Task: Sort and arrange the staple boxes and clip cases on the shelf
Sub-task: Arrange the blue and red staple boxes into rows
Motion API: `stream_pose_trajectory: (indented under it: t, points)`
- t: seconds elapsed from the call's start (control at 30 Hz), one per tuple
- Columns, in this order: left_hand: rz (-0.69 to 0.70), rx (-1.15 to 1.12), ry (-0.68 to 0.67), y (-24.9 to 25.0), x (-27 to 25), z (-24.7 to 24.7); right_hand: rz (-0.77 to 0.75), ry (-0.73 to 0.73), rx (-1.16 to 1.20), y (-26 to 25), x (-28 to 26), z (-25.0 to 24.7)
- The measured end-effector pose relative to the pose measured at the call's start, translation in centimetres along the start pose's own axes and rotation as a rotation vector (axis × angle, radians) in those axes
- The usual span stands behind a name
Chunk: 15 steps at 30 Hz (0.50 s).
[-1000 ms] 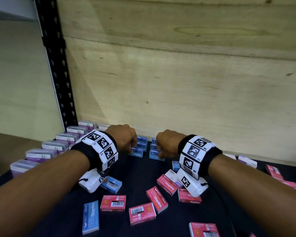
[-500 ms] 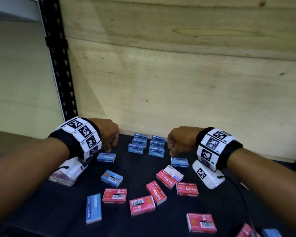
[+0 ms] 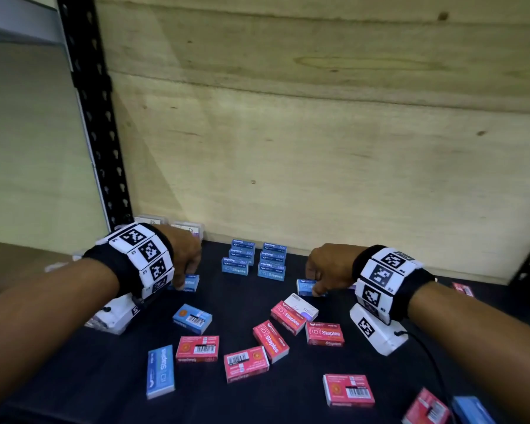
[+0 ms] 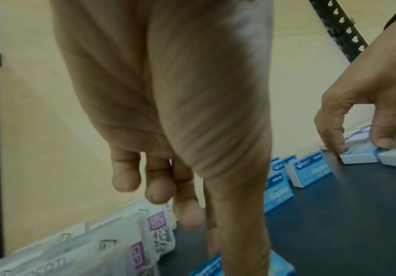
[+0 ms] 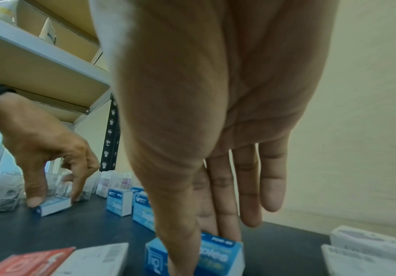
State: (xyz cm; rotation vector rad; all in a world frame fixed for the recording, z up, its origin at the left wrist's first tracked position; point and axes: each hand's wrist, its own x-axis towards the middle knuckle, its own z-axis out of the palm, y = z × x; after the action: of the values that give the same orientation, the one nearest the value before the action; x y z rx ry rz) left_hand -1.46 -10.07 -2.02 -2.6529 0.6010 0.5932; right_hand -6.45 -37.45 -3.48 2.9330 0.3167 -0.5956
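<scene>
My left hand (image 3: 185,255) pinches 1 small blue cardboard staple box (image 3: 189,283) while my right hand (image 3: 328,267) pinches another blue staple box (image 5: 215,255) on the dark shelf (image 3: 288,399).

A plywood back panel (image 3: 318,142) fills the head view from 12 to 3 o'clock. A black perforated upright (image 3: 89,117) rises at 10 o'clock, a grey shelf edge (image 3: 19,35) beside it at 11. In the right wrist view, cardboard boxes (image 5: 57,31) sit on a neighbouring upper shelf (image 5: 45,61) at 11 o'clock.
</scene>
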Motion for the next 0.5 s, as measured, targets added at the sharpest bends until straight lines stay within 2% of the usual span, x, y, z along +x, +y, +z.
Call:
stream_pose_trajectory:
  t: [0.23,0.5]
  points:
    - [0.062,0.065,-0.011,0.8,0.2,-0.4,0.027,0.013,0.028,-0.2,0.1,-0.1]
    - [0.107,-0.034,0.023,1.5,0.3,-0.7,0.011,-0.010,0.083,-0.1,-0.1,-0.4]
